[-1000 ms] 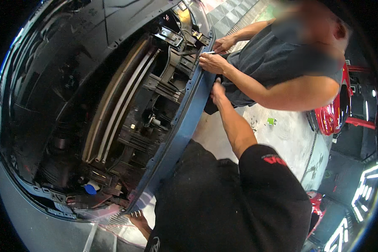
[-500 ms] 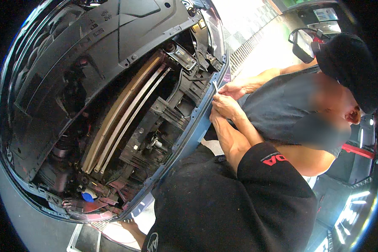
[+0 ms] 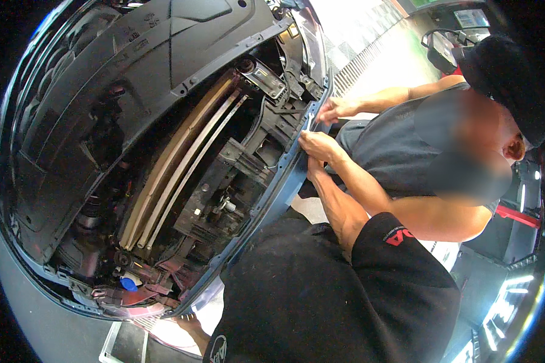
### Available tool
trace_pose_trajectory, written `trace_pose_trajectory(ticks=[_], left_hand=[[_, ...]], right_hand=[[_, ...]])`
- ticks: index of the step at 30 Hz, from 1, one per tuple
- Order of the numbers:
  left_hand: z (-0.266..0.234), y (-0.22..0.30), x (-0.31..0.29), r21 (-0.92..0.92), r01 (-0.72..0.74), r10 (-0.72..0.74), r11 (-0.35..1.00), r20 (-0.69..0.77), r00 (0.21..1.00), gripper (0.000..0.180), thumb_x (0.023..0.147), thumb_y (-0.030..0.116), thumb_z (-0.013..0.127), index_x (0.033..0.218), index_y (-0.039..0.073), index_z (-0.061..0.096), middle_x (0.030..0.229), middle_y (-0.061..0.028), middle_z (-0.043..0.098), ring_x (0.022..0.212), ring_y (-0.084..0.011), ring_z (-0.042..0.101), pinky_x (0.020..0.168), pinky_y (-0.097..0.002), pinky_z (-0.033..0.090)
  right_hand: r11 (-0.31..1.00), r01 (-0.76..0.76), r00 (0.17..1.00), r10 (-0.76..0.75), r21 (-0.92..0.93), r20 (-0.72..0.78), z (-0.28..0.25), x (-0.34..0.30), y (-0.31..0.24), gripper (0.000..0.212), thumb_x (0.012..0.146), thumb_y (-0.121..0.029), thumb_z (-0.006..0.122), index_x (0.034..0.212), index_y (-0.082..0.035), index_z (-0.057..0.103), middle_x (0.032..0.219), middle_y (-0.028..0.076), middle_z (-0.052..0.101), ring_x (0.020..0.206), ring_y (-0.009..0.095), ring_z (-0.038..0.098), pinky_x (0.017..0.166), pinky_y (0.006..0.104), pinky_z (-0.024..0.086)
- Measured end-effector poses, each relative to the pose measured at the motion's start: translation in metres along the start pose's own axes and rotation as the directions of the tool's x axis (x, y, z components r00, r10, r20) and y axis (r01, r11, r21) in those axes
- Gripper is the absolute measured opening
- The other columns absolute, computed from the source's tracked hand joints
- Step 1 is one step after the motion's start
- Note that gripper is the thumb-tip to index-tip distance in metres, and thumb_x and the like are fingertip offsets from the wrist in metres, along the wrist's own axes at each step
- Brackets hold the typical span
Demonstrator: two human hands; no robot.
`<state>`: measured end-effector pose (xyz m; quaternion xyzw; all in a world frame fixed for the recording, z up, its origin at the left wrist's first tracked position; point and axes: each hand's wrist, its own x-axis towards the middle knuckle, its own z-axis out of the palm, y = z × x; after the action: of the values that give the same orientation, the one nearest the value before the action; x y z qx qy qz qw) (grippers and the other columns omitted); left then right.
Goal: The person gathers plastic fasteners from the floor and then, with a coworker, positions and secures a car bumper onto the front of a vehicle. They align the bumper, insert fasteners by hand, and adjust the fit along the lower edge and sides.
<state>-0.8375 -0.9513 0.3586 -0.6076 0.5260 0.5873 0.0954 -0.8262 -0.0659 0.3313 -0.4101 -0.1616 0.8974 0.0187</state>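
Note:
A blue front bumper [image 3: 284, 192] runs along the nose of a car with its hood up. My left hand [image 3: 189, 325] is at the bumper's lower left end, its fingers bent against the edge. My right arm reaches along the bumper to its far end. There my right hand [image 3: 314, 164] is against the outer side, its fingers hidden behind a co-worker's hand [image 3: 319, 145]. That hand is at the bumper's top edge, by a slim silver wrench-like tool [image 3: 310, 120]. The co-worker's other hand [image 3: 335, 111] is blurred beside the edge.
Behind the bumper lie a curved radiator edge [image 3: 178, 148], pale pipes, black plastic panels and a blue cap [image 3: 129, 283]. A black engine cover [image 3: 133, 72] fills the upper left. The co-worker in grey [image 3: 387, 145] stands close on the right.
The co-worker's farther hand has moved up and away from the silver tool. Their nearer hand has shifted slightly left along the bumper edge. My hands stay at the bumper.

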Motion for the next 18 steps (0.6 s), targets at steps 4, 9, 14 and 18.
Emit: trace_pose_trajectory(ticks=[4, 9, 14, 18], left_hand=[[0.002, 0.0, 0.007, 0.03, 0.029, -0.027, 0.999, -0.06, 0.998, 0.07, 0.1, 0.064, 0.046, 0.144, 0.01, 0.049, 0.15, -0.0128, 0.045, 0.132, -0.0296, 0.047, 0.107, -0.0477, 0.04], [0.01, -0.002, 0.007, 0.035, 0.011, -0.01, 0.999, -0.027, 1.0, 0.07, 0.1, 0.064, 0.046, 0.145, 0.011, 0.048, 0.151, -0.0127, 0.044, 0.133, -0.0297, 0.046, 0.107, -0.0479, 0.04], [0.012, -0.004, -0.001, 0.043, 0.018, -0.018, 0.999, -0.008, 1.0, 0.07, 0.1, 0.063, 0.046, 0.145, 0.011, 0.048, 0.152, -0.0127, 0.044, 0.133, -0.0299, 0.046, 0.107, -0.0481, 0.04], [0.012, -0.001, -0.007, 0.054, 0.006, -0.007, 0.999, 0.009, 1.0, 0.07, 0.1, 0.063, 0.046, 0.146, 0.011, 0.047, 0.152, -0.0127, 0.043, 0.134, -0.03, 0.046, 0.107, -0.0482, 0.04]], right_hand=[[0.969, 0.246, 0.947, -0.247, -0.031, -0.203, 0.034, -0.001, 0.029, 0.047, 0.104, -0.042, 0.04, 0.126, -0.004, 0.056, 0.132, 0.015, 0.062, 0.127, 0.025, 0.056, 0.108, 0.0383, 0.042], [0.935, 0.338, 0.888, -0.355, -0.107, -0.294, 0.06, 0.005, 0.03, 0.056, 0.103, -0.049, 0.039, 0.13, -0.002, 0.053, 0.135, 0.017, 0.06, 0.129, 0.027, 0.055, 0.108, 0.0392, 0.041], [0.911, 0.354, 0.825, -0.411, -0.213, -0.386, 0.064, -0.003, 0.043, 0.066, 0.102, -0.056, 0.037, 0.135, 0.0, 0.05, 0.138, 0.018, 0.058, 0.131, 0.028, 0.054, 0.109, 0.0402, 0.039], [0.882, 0.321, 0.76, -0.458, -0.346, -0.462, 0.065, -0.014, 0.056, 0.074, 0.101, -0.061, 0.036, 0.139, 0.002, 0.047, 0.14, 0.019, 0.056, 0.132, 0.029, 0.053, 0.11, 0.041, 0.039]])
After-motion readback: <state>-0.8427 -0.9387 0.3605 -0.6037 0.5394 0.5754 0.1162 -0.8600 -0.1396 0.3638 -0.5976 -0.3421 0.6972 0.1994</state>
